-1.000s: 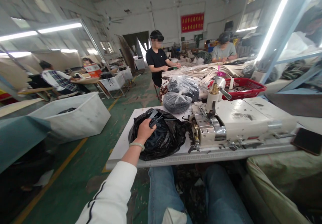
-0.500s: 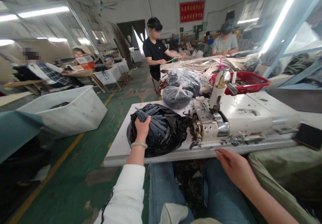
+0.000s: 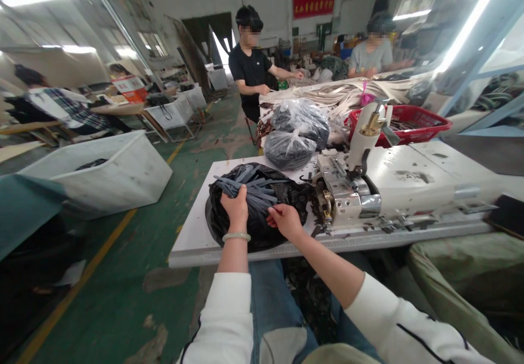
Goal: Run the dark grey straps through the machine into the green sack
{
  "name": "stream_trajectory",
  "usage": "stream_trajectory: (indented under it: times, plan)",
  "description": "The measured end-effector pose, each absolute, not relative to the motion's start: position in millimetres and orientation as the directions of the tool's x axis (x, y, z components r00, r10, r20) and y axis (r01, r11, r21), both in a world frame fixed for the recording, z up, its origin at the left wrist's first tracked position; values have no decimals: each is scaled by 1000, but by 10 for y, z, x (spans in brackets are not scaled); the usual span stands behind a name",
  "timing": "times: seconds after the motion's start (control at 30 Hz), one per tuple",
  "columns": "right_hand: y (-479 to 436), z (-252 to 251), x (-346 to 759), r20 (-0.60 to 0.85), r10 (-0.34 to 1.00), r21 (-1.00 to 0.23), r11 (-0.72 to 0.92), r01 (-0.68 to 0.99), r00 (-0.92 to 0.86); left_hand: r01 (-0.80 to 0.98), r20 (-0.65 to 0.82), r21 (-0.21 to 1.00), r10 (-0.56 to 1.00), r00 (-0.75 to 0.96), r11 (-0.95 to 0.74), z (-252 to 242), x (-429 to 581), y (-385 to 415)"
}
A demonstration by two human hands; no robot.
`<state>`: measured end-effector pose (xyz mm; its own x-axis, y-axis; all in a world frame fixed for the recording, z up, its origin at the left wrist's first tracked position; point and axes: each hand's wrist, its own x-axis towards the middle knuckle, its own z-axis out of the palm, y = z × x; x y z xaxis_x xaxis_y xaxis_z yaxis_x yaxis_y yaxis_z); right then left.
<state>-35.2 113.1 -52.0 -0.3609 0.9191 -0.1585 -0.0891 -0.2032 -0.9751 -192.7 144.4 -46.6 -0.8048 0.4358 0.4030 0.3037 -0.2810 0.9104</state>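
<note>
A black plastic bag [image 3: 292, 195] lies opened on the white worktable, filled with dark grey-blue strips [image 3: 256, 189]. My left hand [image 3: 236, 207], with a pale bangle at the wrist, is closed around a bunch of these strips at the bag's left side. At the right of the bunch, my right hand [image 3: 286, 221] has its fingertips pinched together at the strips' lower ends. Whether a strip sits between those fingertips is too small to make out. Just right of the bag stands a cream machine [image 3: 352, 200] with metal rollers and an upright post.
Clear plastic bags [image 3: 290, 148] of dark material sit behind the black bag. A red basket [image 3: 409, 140] stands behind the machine. Long pale strips [image 3: 339, 94] cover a farther table, where two people work. A white bin [image 3: 118, 184] is on the floor at left.
My right hand has moved from my lap at the table edge up and left to the strips. My left hand keeps its hold on the bunch. The view has shifted slightly.
</note>
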Motion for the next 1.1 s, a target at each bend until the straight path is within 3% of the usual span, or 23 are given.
stream_trajectory:
  times: [0.23, 0.43, 0.73, 1.1]
  plan:
    - [1004, -482, 164, -290, 865, -875, -413, -252, -409, 216, 304, 939, 357, -883, -266, -745, -2019, 1505]
    - [751, -282, 477, -242, 754, -642, -596, -482, -611, 215, 288, 950, 371, -883, -227, -916, -2160, 1567]
    - [494, -63, 746, -56, 614, -547, -679, -490, -788, 258, 309, 950, 416, -855, -174, -962, -2198, 1615]
    - [414, 20, 900, -94, 605, -553, -692, -464, -790, 272, 313, 950, 430, -847, -155, -951, -2147, 1628]
